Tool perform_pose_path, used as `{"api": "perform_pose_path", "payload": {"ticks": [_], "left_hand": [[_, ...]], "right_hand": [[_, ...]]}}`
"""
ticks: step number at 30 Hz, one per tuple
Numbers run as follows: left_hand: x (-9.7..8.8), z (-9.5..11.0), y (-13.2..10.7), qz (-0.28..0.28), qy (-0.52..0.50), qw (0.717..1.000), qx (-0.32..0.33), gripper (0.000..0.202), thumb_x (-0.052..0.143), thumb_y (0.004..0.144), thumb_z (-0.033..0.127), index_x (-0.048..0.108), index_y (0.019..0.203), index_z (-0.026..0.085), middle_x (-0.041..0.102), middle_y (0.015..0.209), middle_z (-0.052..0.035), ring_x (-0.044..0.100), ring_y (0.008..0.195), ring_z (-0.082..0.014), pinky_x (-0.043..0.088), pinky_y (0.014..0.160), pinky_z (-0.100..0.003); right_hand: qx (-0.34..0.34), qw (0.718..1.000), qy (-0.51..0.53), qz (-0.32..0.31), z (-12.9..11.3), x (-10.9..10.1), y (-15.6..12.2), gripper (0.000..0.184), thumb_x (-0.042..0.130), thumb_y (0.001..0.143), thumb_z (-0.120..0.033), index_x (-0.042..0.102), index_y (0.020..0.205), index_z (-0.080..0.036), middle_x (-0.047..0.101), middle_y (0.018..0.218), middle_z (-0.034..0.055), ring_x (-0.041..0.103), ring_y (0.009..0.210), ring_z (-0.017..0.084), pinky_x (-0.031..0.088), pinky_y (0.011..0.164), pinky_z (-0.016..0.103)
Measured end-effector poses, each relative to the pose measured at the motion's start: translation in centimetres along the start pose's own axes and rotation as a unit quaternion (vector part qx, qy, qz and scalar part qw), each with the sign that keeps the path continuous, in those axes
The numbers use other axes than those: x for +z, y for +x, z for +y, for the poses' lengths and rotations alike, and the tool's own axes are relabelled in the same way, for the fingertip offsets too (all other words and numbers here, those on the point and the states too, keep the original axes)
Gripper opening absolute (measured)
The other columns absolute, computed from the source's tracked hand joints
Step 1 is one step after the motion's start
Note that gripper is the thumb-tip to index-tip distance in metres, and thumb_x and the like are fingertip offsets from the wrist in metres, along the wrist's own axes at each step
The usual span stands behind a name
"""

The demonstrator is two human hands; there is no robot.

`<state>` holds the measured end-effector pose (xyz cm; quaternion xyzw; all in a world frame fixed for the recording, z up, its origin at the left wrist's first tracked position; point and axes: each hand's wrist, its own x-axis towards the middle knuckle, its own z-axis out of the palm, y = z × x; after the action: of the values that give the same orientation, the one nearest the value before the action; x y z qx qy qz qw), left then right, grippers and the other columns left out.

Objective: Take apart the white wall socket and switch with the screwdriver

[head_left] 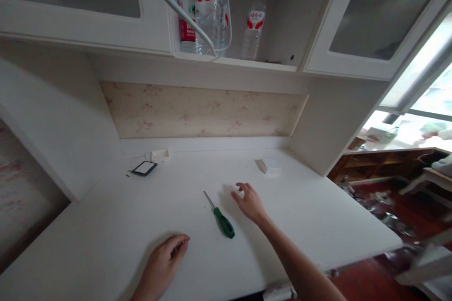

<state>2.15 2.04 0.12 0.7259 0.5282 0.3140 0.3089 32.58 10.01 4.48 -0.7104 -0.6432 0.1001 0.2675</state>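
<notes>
A green-handled screwdriver (pixel 220 216) lies on the white desk (pixel 310 216), its metal tip pointing to the far left. My right hand (pixel 249 201) hovers just to its right with fingers spread and holds nothing. My left hand (pixel 163 263) rests on the desk near the front edge, fingers loosely curled toward the palm; nothing shows in it. A small black-framed white panel (pixel 144 168) lies at the back left, and a small white box (pixel 269 166) at the back right.
Above the desk, an open shelf (pixel 247 62) holds water bottles (pixel 208 4), with a white cable (pixel 173 4) crossing in front. Cabinet doors flank it. A small white block (pixel 159 154) sits by the back wall. The desk's right edge drops to a cluttered red floor (pixel 381 211).
</notes>
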Motion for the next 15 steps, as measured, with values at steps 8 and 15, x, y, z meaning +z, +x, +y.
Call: {"api": "perform_pose_path", "payload": {"ticks": [8,15], "left_hand": [[0.2,-0.5,-0.1,0.036,0.031,0.998,0.037,0.026,0.049,0.091,0.042,0.069,0.096,0.026,0.072,0.096,-0.001,0.068,0.088,-0.0162,0.054,0.082,-0.022],[0.5,-0.6,0.0,0.045,0.04,0.997,0.05,0.024,0.052,0.089,0.042,0.071,0.094,0.029,0.073,0.095,-0.0005,0.069,0.087,-0.0162,0.055,0.079,-0.02]], "right_hand": [[0.222,0.965,-0.057,0.129,10.1,-6.3,8.9,0.084,0.061,0.072,-0.051,0.033,0.141,-0.013,0.027,0.143,0.0236,0.036,0.128,0.041,0.032,0.101,0.049],[0.263,0.962,-0.024,0.073,14.3,-5.0,10.6,0.103,0.063,0.065,-0.06,0.02,0.146,-0.013,0.031,0.143,0.025,0.048,0.122,0.036,0.04,0.097,0.042]]}}
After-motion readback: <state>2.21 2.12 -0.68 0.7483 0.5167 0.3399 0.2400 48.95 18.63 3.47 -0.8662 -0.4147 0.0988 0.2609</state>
